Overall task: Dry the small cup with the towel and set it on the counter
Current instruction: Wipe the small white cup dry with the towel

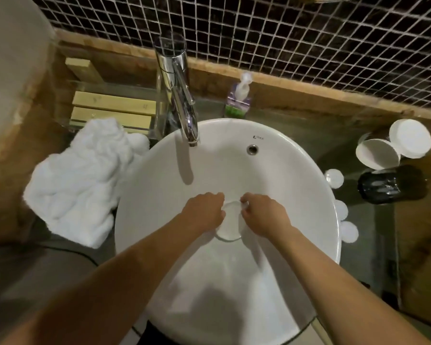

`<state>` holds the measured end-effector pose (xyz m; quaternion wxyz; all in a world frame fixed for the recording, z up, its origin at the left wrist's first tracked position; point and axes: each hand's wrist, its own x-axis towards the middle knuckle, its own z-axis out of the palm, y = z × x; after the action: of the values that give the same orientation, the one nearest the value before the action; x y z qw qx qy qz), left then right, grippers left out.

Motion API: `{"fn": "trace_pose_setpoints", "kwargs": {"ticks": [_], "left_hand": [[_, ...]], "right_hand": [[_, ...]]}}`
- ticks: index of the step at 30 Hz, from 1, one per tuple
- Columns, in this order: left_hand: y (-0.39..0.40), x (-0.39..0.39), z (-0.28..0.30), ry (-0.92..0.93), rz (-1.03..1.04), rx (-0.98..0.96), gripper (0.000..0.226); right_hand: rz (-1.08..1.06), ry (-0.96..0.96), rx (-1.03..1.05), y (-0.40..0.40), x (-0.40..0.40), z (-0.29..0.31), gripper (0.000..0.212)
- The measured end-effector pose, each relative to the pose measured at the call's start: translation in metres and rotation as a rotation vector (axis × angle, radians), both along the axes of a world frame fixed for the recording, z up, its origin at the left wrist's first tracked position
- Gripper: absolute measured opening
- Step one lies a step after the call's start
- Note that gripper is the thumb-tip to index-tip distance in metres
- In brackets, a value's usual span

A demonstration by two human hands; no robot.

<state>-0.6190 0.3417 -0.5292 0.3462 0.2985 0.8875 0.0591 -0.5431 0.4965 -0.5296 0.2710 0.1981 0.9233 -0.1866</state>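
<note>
I see a dim, yellowish room; the round white sink (296, 175) shines brightest, and edges at 9 o'clock bend and blur.

A round white ceramic basin (296, 175) beneath a chrome tap (182, 100), clear soap dispenser (238, 100) against dark mosaic tiles (309, 46)

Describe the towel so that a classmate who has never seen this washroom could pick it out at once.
Start at the round white basin. On the counter against its left rim lies the towel, below the wooden slats. It is the only soft, crumpled thing there.
</note>
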Motion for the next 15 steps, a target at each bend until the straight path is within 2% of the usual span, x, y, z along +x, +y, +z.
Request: {"fn": "trace_pose_setpoints", "kwargs": {"ticks": [9,13,15], "left_hand": [[0.0,-0.001,0.016,0.092,-0.032,0.084,0.003],[-0.002,-0.014,0.046,0.198,-0.14,0.14,0.016],[-0.003,-0.022,0.062,0.261,-0.181,0.167,0.014]], "right_hand": [[0.01,0.02,0.006,-0.006,-0.003,0.013,0.019],[0.115,0.106,0.047,-0.001,-0.015,0.048,0.012],[0.195,0.175,0.097,0.0,-0.024,0.069,0.01]]}}
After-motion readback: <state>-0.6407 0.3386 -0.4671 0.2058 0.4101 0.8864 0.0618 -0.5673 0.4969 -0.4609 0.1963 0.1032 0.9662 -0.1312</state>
